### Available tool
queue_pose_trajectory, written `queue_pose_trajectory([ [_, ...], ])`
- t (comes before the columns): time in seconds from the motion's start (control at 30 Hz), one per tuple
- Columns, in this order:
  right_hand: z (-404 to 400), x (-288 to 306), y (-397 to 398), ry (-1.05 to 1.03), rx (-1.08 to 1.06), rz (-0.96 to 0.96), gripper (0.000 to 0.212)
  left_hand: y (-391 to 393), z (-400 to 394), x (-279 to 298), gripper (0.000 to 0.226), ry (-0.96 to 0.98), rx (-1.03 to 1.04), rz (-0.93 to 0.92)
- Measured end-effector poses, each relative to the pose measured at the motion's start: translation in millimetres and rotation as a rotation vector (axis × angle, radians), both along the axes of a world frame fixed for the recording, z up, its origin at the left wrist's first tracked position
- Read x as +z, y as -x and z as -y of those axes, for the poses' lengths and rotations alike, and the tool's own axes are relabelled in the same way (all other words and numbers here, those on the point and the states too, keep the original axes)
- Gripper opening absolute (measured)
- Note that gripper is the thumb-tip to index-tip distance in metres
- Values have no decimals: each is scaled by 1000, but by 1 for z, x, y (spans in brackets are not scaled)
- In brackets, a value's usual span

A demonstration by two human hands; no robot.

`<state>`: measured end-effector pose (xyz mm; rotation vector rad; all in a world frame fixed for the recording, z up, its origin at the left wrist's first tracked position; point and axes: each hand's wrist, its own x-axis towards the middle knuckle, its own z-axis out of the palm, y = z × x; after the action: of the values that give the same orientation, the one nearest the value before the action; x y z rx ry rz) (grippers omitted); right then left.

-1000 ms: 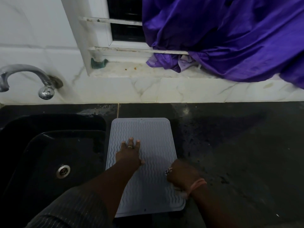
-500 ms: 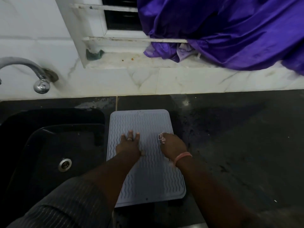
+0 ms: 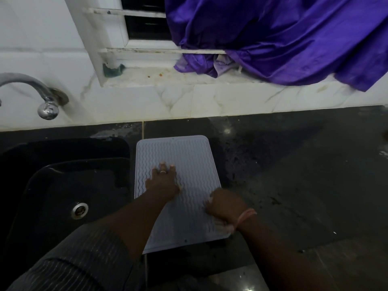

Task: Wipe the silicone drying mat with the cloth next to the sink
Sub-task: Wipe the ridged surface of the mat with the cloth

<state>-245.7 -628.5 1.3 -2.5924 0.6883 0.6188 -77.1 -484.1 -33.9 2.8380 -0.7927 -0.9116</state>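
Two hands work on the silicone drying mat [image 3: 178, 192], which lies flat on the dark table [image 3: 294, 175] just right of the sink [image 3: 63, 185]. The left hand [image 3: 162, 181] presses it with straight fingers, its grip released. The right hand [image 3: 225, 208], at the mat's right edge near the front corner, has its grip clenched round the cloth [image 3: 225, 227], which barely shows. My judgement: if the flat hand lifts, the strokes could drag the mat sideways toward the sink.
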Motion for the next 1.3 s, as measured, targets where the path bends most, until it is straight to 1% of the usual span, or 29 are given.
queue_pose_trajectory([
  [0.07, 5, 1, -23, 1, -63, 133, 20, 9, 0, -1, 94, 65, -75, 83],
  [0.13, 6, -3, -40, 32, -59, 222, 23, 20, 0, -2, 95, 85, -178, 123],
  [0.2, 4, -8, -46, 94, -3, 196, 30, 31, 1, -4, 105, 37, -225, 49],
  [0.27, 0, -13, -42, 104, -13, 174, 43, 37, 0, -7, 120, -60, -250, -11],
  [0.3, -2, -16, -37, 114, -11, 187, 45, 38, 0, -9, 126, -105, -265, -14],
  [0.37, -10, -18, -23, 160, 31, 200, 36, 39, 0, -11, 132, -134, -279, 9],
  [0.43, -21, -17, -1, 178, 58, 171, 28, 42, 0, -15, 133, -126, -279, 35],
  [0.5, -35, -14, 25, 184, 74, 94, 23, 44, -1, -20, 135, -135, -284, 41],
  [0.57, -50, -7, 49, 244, 148, 97, 13, 44, -1, -23, 139, -136, -273, 34],
  [0.63, -57, 2, 65, 252, 161, 140, 41, 43, -1, -22, 141, -120, -263, 24],
  [0.67, -55, 4, 68, 261, 141, 131, 44, 43, -2, -21, 140, -105, -258, 24],
  [0.7, -52, 11, 67, 232, 175, 62, 41, 43, -4, -21, 138, -85, -250, 29],
  [0.77, -36, 18, 51, 50, 101, -68, 37, 45, -8, -21, 134, -37, -238, 40],
  [0.8, -26, 18, 41, -41, 60, -104, 36, 47, -11, -20, 131, -14, -231, 48],
  [0.83, -17, 20, 29, -89, 28, -69, 33, 51, -15, -20, 127, 9, -219, 68],
  [0.9, -8, 20, 2, -61, -37, 121, 28, 57, -23, -21, 119, 45, -172, 124],
  [0.93, -9, 18, -11, -36, -51, 224, 30, 58, -29, -21, 119, 37, -149, 126],
  [0.97, -11, 14, -21, -43, -56, 291, 39, 59, -33, -21, 122, 3, -144, 105],
  [1.0, -15, 8, -29, -51, -39, 302, 48, 60, -37, -20, 127, -41, -158, 76],
  [1.03, -18, 1, -35, -40, 6, 269, 54, 60, -40, -18, 131, -77, -177, 56],
  [1.1, -27, -16, -35, 6, 72, 167, 60, 61, -39, -13, 135, -111, -194, 53],
  [1.13, -30, -23, -30, 26, 65, 154, 62, 62, -36, -10, 137, -121, -188, 59],
  [1.23, -41, -25, -15, 20, 67, 192, 57, 64, -30, -7, 138, -153, -169, 57],
  [1.3, -45, -20, -3, 26, 100, 161, 48, 63, -30, -8, 136, -149, -162, 45],
])
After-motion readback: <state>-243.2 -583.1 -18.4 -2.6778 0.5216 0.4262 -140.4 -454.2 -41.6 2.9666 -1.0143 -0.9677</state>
